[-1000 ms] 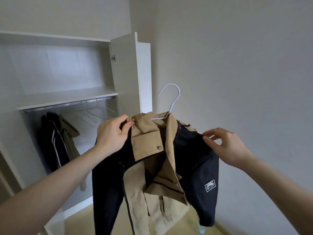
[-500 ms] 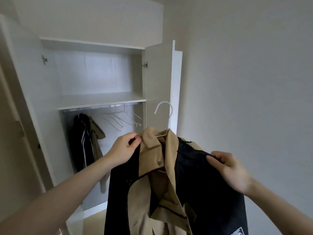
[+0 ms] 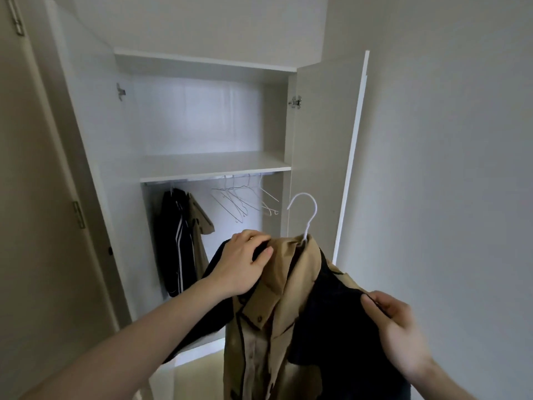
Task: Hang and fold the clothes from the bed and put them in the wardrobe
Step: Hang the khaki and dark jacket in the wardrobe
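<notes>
Head view: we hold a tan-and-black jacket (image 3: pixel 288 298) on a white wire hanger (image 3: pixel 307 215) before the open white wardrobe (image 3: pixel 216 166). Our left hand (image 3: pixel 242 264) grips the collar; right hand (image 3: pixel 395 330) fingers pinch the black shoulder. Dark garments (image 3: pixel 178 241) and bare wire hangers (image 3: pixel 245 200) hang from the rail between pale walls (image 3: pixel 447 168).

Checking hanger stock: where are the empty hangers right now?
In the head view, the empty hangers hang on the rail under the wardrobe shelf, right of the dark hung clothes.
</notes>
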### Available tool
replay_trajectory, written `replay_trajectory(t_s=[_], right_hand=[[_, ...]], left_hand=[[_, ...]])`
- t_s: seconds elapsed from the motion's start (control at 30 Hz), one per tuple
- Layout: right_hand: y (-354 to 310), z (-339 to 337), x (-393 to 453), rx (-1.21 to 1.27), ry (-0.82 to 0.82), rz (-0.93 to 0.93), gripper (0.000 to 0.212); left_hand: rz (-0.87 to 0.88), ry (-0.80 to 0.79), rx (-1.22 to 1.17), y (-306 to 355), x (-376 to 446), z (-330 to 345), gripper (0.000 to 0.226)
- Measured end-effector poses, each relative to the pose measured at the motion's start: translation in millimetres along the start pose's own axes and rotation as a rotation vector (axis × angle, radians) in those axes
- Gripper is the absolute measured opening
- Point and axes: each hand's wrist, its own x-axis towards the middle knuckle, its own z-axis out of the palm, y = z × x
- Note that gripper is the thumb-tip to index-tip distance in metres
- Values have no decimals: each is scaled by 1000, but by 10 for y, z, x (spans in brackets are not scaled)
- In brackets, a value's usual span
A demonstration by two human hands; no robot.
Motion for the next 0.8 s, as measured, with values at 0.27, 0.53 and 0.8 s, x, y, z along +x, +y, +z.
replay_trajectory(t_s=[0.27, 0.53, 0.8], right_hand=[[452, 382, 864, -40, 9, 11, 35], [844, 726, 1988, -55, -52, 61, 23], [1146, 1181, 3004, -92, -104, 89, 33]], left_hand=[[-88, -50, -102, -625, 473, 93, 43], [-305, -59, -58, -1479, 1106, 142, 37], [-394, 115, 55, -2315, 1663, -13, 38]])
